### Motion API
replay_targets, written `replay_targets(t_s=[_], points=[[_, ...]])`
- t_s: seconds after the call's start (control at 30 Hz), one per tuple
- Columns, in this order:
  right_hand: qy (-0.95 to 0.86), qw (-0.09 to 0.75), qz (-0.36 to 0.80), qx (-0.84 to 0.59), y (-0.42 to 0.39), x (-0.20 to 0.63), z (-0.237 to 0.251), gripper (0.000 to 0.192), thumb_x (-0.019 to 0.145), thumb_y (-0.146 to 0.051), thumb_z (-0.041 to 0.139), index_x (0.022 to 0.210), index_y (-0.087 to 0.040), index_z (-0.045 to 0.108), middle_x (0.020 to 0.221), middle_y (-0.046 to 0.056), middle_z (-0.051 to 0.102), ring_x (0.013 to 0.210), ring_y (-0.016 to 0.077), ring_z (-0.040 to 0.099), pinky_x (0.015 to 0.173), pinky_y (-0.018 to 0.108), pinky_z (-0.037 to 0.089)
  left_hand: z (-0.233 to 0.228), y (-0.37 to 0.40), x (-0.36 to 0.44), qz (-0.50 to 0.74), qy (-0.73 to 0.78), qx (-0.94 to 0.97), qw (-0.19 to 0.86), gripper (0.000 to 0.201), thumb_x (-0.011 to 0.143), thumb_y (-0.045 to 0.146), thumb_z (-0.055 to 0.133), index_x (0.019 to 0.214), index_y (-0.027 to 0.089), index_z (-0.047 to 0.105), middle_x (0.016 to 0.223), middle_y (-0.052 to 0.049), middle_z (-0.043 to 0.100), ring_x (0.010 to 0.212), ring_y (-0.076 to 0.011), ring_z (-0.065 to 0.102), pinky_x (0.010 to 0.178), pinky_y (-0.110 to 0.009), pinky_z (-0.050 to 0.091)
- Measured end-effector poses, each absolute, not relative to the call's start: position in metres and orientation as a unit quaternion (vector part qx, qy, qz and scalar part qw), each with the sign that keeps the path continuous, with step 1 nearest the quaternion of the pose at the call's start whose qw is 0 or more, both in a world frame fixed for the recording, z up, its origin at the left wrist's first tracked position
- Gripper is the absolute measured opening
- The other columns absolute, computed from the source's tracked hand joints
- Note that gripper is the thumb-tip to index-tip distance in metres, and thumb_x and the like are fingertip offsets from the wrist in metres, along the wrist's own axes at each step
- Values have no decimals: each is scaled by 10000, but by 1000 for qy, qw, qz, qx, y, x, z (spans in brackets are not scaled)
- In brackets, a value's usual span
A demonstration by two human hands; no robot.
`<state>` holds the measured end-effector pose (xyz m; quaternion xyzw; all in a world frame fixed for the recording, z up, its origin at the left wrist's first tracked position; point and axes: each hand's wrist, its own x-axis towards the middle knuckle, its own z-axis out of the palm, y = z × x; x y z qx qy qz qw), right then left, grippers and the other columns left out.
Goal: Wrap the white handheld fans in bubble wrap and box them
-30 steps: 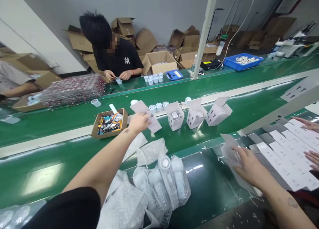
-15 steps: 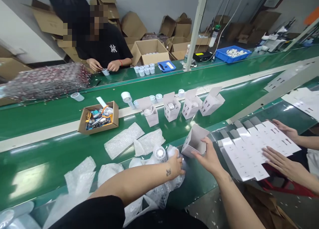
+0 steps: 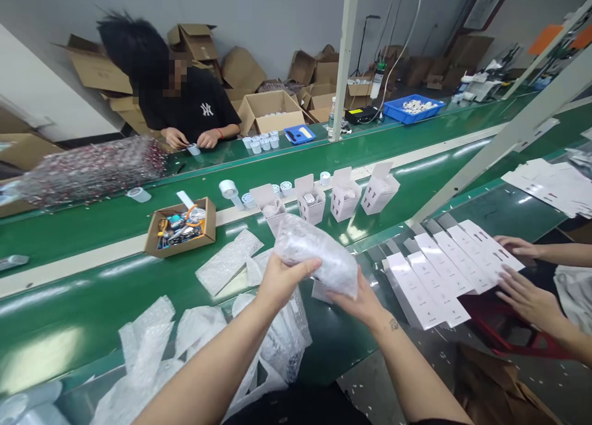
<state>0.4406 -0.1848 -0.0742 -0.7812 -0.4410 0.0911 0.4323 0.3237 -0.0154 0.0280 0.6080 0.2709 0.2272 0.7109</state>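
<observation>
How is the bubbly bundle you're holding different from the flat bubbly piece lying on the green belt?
The bubble-wrapped bundle is puffed up and rounded; the flat bubble-wrap sheet lies thin and spread out. The bundle is up in the air, gripped by the left hand and right hand; the sheet rests on the green belt, touched by no hand. The bundle looks wrapped around something; the sheet covers nothing. Both are whitish, see-through bubble wrap.

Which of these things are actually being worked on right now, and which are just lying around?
In hand:
- bubble-wrapped item, gripped by left hand and right hand
- pile of bubble-wrap bags just below

Lying about:
- open white boxes on the belt
- tray of tools
- flat white cartons under another person's hands
- blue bin
</observation>
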Motion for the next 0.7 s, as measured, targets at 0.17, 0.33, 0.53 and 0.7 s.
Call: replay_targets(t_s=[0.17,0.33,0.53,0.7], points=[[-426,441,63,-788,-175,422,-85,612,668,-349,749,1146,-242,383,1270,143,540,1121,320,612,866,490,553,-4,-37,320,305,372,627,614,398,657,395,784,941,175,613,870,-39,721,808,-218,688,741,-335,556],[-451,460,21,-764,-175,411,-93,546,765,-351,673,1203,-254,361,1335,163,509,1211,314,562,894,507,544,-11,-57,311,207,301,858,361,267,777,458,674,789,202,597,813,-76,680,809,-243,648,756,-375,521],[-476,449,8,-756,-185,410,-97,645,805,-339,614,1341,-247,267,1294,161,530,1123,329,619,832,536,562,8,-59,307,133,137,956,222,316,900,471,551,1132,278,641,1237,-92,648,1202,-343,509,990,-566,380],[-500,429,50,-751,-196,413,-90,569,811,-403,637,1290,-250,370,1234,158,552,1060,347,636,808,535,570,1,-57,289,50,25,970,236,298,874,498,575,1109,342,671,1226,-58,674,1368,-381,374,1135,-619,215]])
